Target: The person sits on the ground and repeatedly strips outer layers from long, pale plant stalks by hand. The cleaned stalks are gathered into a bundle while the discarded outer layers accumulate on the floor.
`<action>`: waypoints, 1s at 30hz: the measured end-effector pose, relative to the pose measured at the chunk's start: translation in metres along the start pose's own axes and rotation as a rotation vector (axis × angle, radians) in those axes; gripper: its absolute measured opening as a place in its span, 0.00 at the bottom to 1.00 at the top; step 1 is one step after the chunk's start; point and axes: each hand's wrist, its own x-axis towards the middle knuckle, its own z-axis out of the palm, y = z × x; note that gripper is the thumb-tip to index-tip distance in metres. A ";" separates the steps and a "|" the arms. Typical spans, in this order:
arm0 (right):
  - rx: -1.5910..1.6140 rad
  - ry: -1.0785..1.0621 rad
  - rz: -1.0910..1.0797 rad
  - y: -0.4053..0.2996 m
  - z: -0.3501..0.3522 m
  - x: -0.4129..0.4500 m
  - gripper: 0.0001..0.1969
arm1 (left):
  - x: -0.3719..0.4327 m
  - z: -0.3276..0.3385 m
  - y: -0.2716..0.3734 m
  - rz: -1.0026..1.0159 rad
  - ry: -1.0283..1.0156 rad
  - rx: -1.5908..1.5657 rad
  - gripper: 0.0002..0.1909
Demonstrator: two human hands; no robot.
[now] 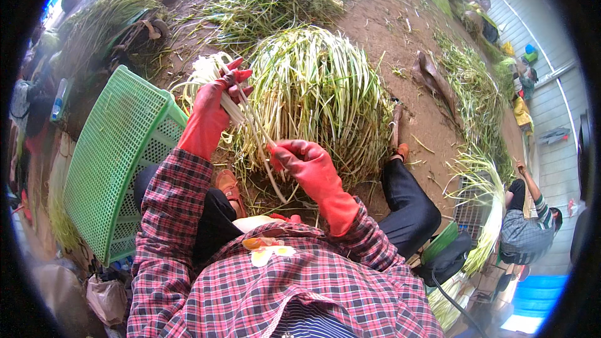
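Observation:
My left hand (209, 110), in a red rubber glove, is raised in front of me. Its fingers are closed around a small bunch of pale, long-stemmed vegetable stalks (206, 69), some of them looping over the hand. One or two thin stalks (258, 138) hang from the bunch toward my right hand (312, 173), also red-gloved. Its thumb and fingertips pinch a thin stalk, though the fingers partly hide the grip. Just beyond both hands a large heap of green and whitish stalks (319, 103) stands on the earth floor between my feet.
Beside my left arm stands a green perforated plastic crate (112, 155). Another heap of greens (277, 4) lies farther off. To the right are a brown sheet-like scrap (434, 80), scattered greens (474, 89) and a pile of pale stalks (488, 225). A person (526, 234) sits near the wall.

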 end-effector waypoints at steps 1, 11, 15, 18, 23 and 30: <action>-0.115 0.054 0.000 0.000 0.005 0.002 0.13 | 0.000 0.000 0.000 -0.014 0.024 0.007 0.18; -0.998 0.295 -0.747 0.007 -0.005 0.034 0.04 | -0.032 0.033 -0.030 -0.263 -0.082 0.249 0.19; -1.216 0.370 -0.631 0.031 -0.040 0.043 0.03 | -0.031 0.032 -0.023 -0.035 -0.036 0.062 0.15; -1.245 0.380 -0.420 0.075 -0.080 0.009 0.04 | -0.026 0.024 -0.004 0.151 -0.025 0.096 0.15; -1.205 0.012 0.536 0.125 -0.118 -0.087 0.07 | -0.022 0.016 0.019 0.214 -0.002 0.158 0.20; -0.429 0.170 -0.357 0.042 -0.071 -0.020 0.16 | -0.022 0.020 0.007 0.055 0.047 0.112 0.17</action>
